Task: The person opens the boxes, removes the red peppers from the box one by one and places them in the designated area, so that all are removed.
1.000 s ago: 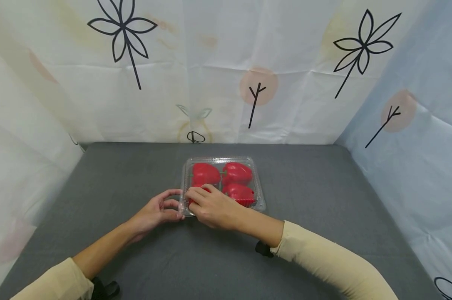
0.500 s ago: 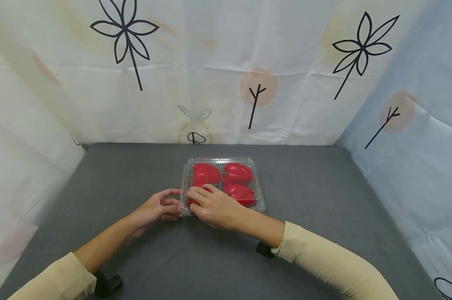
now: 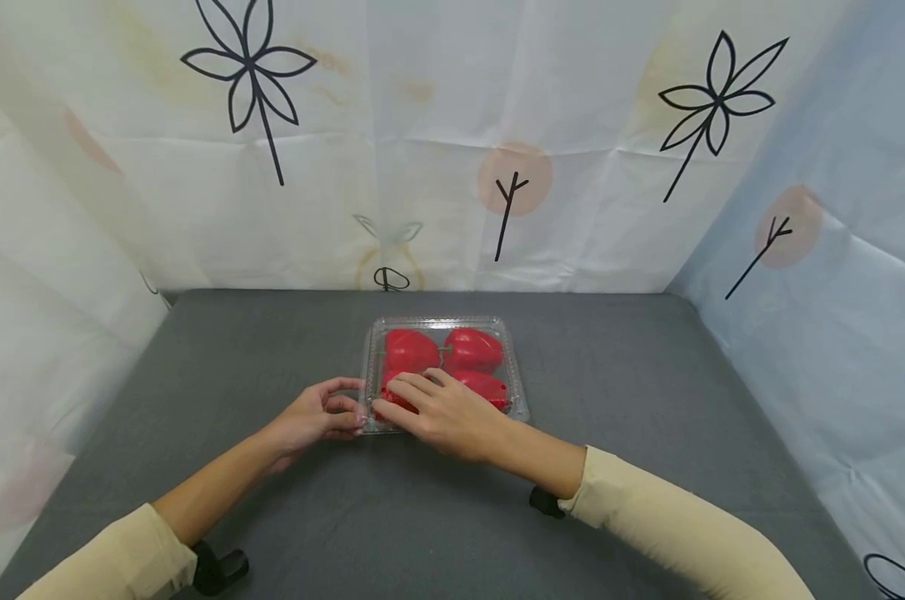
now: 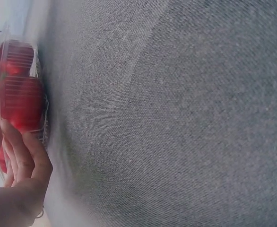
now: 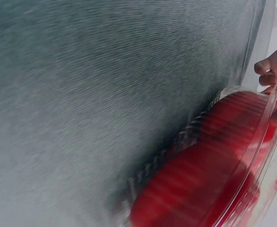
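Observation:
A clear plastic box [image 3: 519,379] holding several red bell peppers [image 3: 412,350] sits on the grey cloth. At its front left corner is my left hand [image 3: 317,423], thumb and fingertips pinching the rim. My right hand [image 3: 448,417] lies over the front part of the box, its fingers extended across the top above the front left pepper, which they partly cover. In the left wrist view the left hand's fingers [image 4: 22,156] meet at the rim, beside the ribbed wall with red behind it. The right wrist view shows the peppers [image 5: 190,184] through the front wall.
Grey cloth [image 3: 610,375] covers the table on every side of the box. A white printed curtain [image 3: 437,125] stands along the back edge, and bluish-white fabric [image 3: 842,333] closes off the right side. Black straps [image 3: 216,571] show at the sleeves.
My right hand has shifted slightly to the right, its fingers straighter and more spread over the front of the box. The left hand stays at the left front corner.

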`<state>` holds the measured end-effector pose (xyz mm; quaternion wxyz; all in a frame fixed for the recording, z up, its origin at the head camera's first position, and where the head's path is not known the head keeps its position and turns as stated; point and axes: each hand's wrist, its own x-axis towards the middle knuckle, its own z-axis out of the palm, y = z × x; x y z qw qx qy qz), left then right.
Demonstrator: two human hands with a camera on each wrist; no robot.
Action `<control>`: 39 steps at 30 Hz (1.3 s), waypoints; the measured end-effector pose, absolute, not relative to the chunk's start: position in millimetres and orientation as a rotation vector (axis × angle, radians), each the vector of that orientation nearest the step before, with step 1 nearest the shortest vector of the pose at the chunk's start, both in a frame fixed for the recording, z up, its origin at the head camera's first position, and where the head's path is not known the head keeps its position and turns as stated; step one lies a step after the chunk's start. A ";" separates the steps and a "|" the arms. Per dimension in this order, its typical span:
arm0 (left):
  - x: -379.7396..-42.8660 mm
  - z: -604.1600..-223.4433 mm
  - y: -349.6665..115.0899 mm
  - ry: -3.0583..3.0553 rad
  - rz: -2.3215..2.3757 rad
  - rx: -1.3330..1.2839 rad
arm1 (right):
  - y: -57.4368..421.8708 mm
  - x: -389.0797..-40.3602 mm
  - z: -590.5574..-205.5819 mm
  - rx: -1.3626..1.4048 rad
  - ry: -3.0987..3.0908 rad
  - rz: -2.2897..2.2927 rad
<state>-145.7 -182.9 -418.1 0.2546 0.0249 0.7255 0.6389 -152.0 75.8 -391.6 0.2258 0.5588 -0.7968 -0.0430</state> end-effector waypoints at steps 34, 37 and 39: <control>-145.3 -410.9 -177.5 1.976 1.718 0.012 | 154.3 -138.4 -405.4 0.530 -2.771 0.159; -145.4 -411.5 -177.4 1.973 1.724 0.016 | 156.9 -138.7 -406.6 0.560 -2.740 0.220; -145.4 -411.8 -177.4 1.973 1.724 0.015 | 158.2 -139.4 -407.1 0.579 -2.721 0.258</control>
